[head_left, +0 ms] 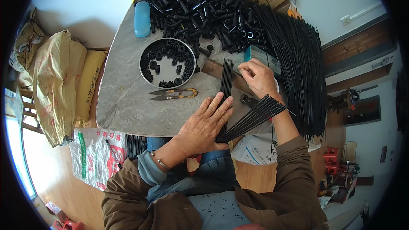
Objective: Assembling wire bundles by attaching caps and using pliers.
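Note:
My left hand [208, 117] lies across a flat row of thin black ribs [227, 74], like umbrella ribs, its fingers pressing them together. From its lower side a second set of black ribs [251, 118] fans out to the right, under my right forearm. To the right of the upright row, my right hand [258, 76] is closed in a pinch on what looks like a thin wire [291, 112], partly hidden by the hand and wrist. Left of the hands lie thread snips [174, 94] with orange handles. Above them stands a round metal tray [142, 69] with small black ring-like parts.
Black tubular parts [204, 8] are heaped at the back of the grey table [123, 110], beside a blue case [142, 19]. A tall pile of long black rods [298, 68] covers the right edge. A wooden strip [213, 69] and teal box [262, 55] lie near my right hand.

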Action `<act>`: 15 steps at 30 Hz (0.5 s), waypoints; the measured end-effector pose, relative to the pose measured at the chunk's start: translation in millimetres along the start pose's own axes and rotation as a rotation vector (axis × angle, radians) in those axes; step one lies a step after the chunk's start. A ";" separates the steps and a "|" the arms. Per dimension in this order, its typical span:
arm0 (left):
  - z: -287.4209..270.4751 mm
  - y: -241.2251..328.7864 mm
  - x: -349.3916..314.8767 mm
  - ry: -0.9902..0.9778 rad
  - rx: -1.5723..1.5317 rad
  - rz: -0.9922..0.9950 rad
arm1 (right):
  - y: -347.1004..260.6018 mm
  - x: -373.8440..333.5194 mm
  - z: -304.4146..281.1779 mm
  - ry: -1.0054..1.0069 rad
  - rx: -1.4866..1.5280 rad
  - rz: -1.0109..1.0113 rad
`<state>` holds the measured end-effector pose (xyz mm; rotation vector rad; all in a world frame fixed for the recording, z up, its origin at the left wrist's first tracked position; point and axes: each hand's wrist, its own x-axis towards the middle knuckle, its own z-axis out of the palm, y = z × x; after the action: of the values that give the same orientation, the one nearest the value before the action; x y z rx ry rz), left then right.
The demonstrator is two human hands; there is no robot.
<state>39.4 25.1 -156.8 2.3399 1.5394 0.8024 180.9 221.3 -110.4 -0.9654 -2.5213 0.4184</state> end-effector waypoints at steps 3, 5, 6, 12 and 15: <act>-0.6 0.6 1.2 0.002 -0.003 0.003 | 3.8 8.7 -1.4 0.056 -0.149 -0.170; -1.3 0.3 1.5 0.000 -0.003 0.005 | 1.7 17.2 -1.9 0.002 -0.158 -0.158; -1.4 0.5 1.3 -0.001 -0.002 0.004 | 3.8 19.3 -0.7 0.002 -0.158 -0.159; -2.4 -0.1 1.3 -0.006 0.001 0.004 | 15.4 31.9 -1.5 -0.106 -0.097 -0.236; -2.5 -0.1 1.9 -0.012 0.003 0.003 | 21.6 34.6 0.8 -0.165 0.059 -0.109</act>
<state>38.5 26.7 -154.2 2.3452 1.5342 0.7864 169.3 260.4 -110.8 -0.7971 -2.6771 0.5558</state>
